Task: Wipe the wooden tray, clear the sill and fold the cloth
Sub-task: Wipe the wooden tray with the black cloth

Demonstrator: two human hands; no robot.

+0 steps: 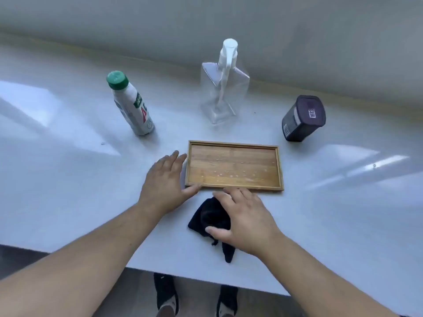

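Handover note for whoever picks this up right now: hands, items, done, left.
Left hand: open, flat beside the wooden tray, thumb on its near left corner, steadying it.
Right hand: open, resting on the crumpled black cloth, not yet gripping it.
Tray: mid sill, droplets still on its floor. Cloth just in front of it.
Behind the tray: green-capped bottle to the left, clear pump bottle in the middle, dark container to the right.
Done: nothing visible.
Left: wipe the tray, clear the sill, fold the cloth.
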